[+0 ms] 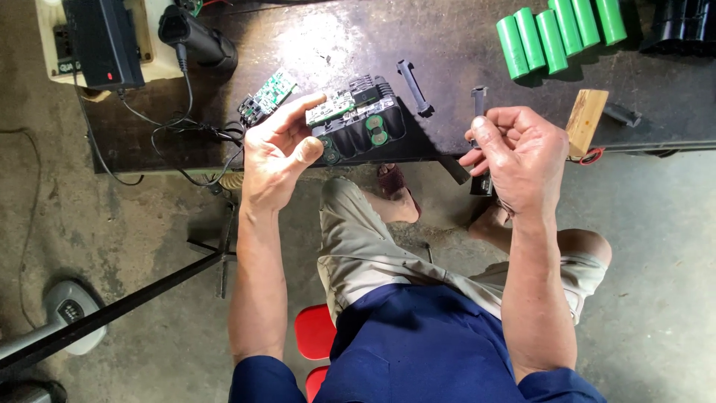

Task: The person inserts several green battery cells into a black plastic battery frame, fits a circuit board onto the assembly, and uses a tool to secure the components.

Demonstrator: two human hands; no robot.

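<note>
My left hand grips a black battery pack at the front edge of the dark workbench. The pack has a green circuit board on top and green cell ends showing on its side; my thumb presses its near end. Held up to the right of the pack, my right hand is closed around a slim black tool that sticks out above and below the fist.
A second green circuit board lies left of the pack. A black plastic strip, a wooden block, several green cylindrical cells, a black charger and tangled black cables sit on the bench. A red stool is under me.
</note>
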